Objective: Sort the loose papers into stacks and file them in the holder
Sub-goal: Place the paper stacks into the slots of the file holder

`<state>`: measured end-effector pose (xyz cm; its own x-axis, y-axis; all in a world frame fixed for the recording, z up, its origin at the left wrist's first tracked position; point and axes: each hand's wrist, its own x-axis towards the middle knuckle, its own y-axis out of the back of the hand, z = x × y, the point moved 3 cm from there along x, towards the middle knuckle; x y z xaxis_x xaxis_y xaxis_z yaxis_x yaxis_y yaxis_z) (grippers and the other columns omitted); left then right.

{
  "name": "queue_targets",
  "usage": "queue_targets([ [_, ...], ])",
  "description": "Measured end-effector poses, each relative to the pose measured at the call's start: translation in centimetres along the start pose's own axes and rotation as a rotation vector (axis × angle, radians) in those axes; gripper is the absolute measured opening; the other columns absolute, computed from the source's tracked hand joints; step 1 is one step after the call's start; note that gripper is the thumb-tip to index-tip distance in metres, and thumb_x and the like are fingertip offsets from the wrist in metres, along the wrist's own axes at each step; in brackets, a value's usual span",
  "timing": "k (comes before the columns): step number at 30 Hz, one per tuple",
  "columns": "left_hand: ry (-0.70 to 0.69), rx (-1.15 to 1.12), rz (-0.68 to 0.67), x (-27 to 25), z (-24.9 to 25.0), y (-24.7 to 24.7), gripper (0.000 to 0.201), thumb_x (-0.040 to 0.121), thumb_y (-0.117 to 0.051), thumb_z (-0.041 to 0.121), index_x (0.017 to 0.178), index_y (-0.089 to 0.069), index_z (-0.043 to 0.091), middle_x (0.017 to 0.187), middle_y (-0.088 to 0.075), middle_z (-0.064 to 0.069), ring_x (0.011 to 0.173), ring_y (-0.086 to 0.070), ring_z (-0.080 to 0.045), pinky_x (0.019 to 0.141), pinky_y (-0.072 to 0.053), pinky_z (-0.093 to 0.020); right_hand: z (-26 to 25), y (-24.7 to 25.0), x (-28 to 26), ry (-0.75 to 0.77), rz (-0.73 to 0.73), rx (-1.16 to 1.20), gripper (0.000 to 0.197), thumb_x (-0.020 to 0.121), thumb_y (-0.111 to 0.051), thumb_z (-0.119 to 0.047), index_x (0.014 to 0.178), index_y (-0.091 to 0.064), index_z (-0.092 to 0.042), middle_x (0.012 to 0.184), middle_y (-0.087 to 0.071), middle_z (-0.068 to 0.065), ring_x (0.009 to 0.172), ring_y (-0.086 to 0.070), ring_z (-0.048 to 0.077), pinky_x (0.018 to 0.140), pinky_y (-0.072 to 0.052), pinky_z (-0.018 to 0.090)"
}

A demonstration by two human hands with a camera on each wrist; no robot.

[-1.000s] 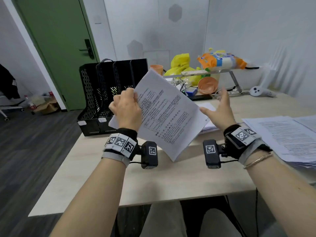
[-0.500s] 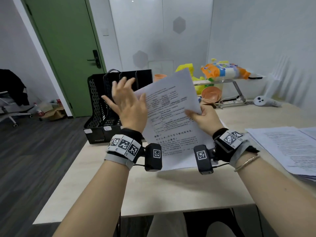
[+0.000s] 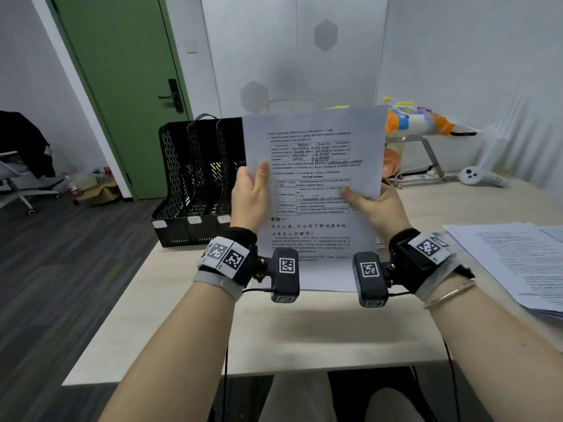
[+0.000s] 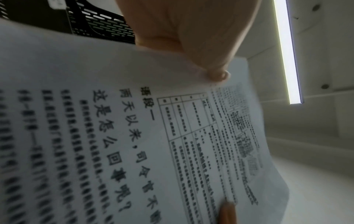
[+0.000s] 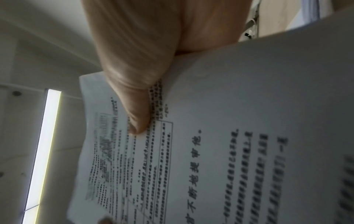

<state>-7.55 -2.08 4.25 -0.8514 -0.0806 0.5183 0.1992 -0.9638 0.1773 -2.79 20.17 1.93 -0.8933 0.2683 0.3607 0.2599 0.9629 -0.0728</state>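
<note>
the printed sheet (image 3: 316,190) stands upright above the desk's (image 3: 182,315) middle, likely held up to be read for sorting. the left hand (image 3: 248,196) pinches its left edge and the right hand (image 3: 377,205) its right edge, thumbs in front. the black holder (image 3: 195,178) waits at the desk's far left corner; loose papers (image 3: 502,260) lie along its right edge.

Head view: above and behind both wrists, facing forward and down across the table (image 3: 189,324) toward its far edge. Left wrist view: very close, under the left hand (image 4: 191,30), aimed up along the sheet (image 4: 172,121) at the ceiling. Right wrist view: mirrored, equally close. All three share the sheet.
</note>
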Motion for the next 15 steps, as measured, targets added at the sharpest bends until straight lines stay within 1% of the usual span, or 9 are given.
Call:
queue_targets([
  [2,-0.011,0.029,0.012,0.1,0.0,0.0,0.043,0.086,-0.043,0.057,0.079,-0.037,0.015,0.071,-0.036,0.007,0.061,-0.036,-0.006,0.056,-0.034,-0.017,-0.1,-0.3,0.1,0.020,0.008,-0.029,0.013,0.080,-0.072,-0.012,0.093,-0.069,-0.015,0.095,-0.071,0.004,0.079,-0.069,0.008,0.079,-0.056,0.027],
  [3,-0.017,0.047,0.013,0.0,0.0,-0.1,0.040,0.091,-0.046,0.050,0.083,-0.037,0.011,0.071,-0.036,0.008,0.060,-0.036,-0.005,0.053,-0.033,-0.013,0.0,-0.4,0.2,0.032,0.014,-0.052,0.015,0.081,-0.071,-0.012,0.095,-0.069,-0.014,0.097,-0.070,0.005,0.078,-0.068,0.004,0.078,-0.055,0.025],
  [5,-0.024,0.051,0.023,0.0,-0.2,-0.3,0.030,0.096,-0.049,0.036,0.092,-0.039,0.007,0.076,-0.043,0.010,0.066,-0.043,0.000,0.055,-0.037,-0.007,0.3,-0.8,0.1,0.024,0.002,-0.081,0.018,0.082,-0.070,-0.014,0.100,-0.068,-0.012,0.099,-0.069,0.007,0.080,-0.067,0.004,0.080,-0.053,0.024],
  [6,-0.018,0.026,0.023,0.0,-0.3,-0.3,0.028,0.096,-0.050,0.033,0.097,-0.040,0.008,0.083,-0.048,0.010,0.074,-0.049,-0.001,0.061,-0.040,-0.005,0.4,-1.0,0.1,0.015,-0.012,-0.093,0.020,0.083,-0.069,-0.015,0.102,-0.067,-0.011,0.101,-0.069,0.007,0.083,-0.066,0.007,0.081,-0.053,0.025],
  [7,0.001,-0.009,0.009,0.0,-0.4,-0.2,0.027,0.095,-0.053,0.032,0.101,-0.041,0.008,0.090,-0.053,0.008,0.082,-0.054,-0.005,0.069,-0.044,-0.007,0.5,-1.1,0.0,0.007,-0.018,-0.115,0.022,0.084,-0.068,-0.016,0.105,-0.066,-0.009,0.102,-0.069,0.008,0.085,-0.066,0.010,0.082,-0.053,0.025],
  [8,0.030,-0.045,-0.014,0.0,-0.7,-0.2,0.028,0.093,-0.057,0.031,0.104,-0.042,0.009,0.098,-0.057,0.005,0.090,-0.058,-0.009,0.077,-0.049,-0.015,0.5,-1.0,-0.2,0.009,-0.012,-0.140,0.023,0.085,-0.067,-0.018,0.106,-0.066,-0.007,0.101,-0.068,0.009,0.085,-0.065,0.012,0.080,-0.054,0.025],
  [9,0.064,-0.070,-0.046,0.0,-0.9,-0.1,0.031,0.091,-0.061,0.030,0.106,-0.043,0.010,0.103,-0.059,0.001,0.094,-0.060,-0.012,0.079,-0.052,-0.022,0.4,-0.8,-0.3,0.019,0.006,-0.153,0.024,0.086,-0.066,-0.019,0.105,-0.066,-0.006,0.099,-0.069,0.009,0.083,-0.066,0.012,0.079,-0.054,0.027],
  [12,0.136,-0.072,-0.159,-0.6,-1.7,-0.2,0.037,0.084,-0.071,0.027,0.106,-0.046,0.011,0.103,-0.064,-0.002,0.089,-0.065,-0.013,0.074,-0.056,-0.028,0.4,-0.1,-0.1,0.049,0.120,-0.116,0.018,0.086,-0.067,-0.019,0.098,-0.067,-0.006,0.090,-0.069,0.009,0.074,-0.067,0.010,0.076,-0.055,0.033],
  [15,0.152,-0.046,-0.261,-1.4,-2.5,-0.8,0.032,0.087,-0.067,0.017,0.115,-0.051,0.009,0.110,-0.065,-0.003,0.097,-0.065,-0.014,0.082,-0.055,-0.029,0.4,0.0,0.0,0.041,0.168,-0.097,0.017,0.085,-0.068,-0.017,0.097,-0.068,-0.005,0.094,-0.069,0.013,0.084,-0.066,0.021,0.081,-0.054,0.038],
])
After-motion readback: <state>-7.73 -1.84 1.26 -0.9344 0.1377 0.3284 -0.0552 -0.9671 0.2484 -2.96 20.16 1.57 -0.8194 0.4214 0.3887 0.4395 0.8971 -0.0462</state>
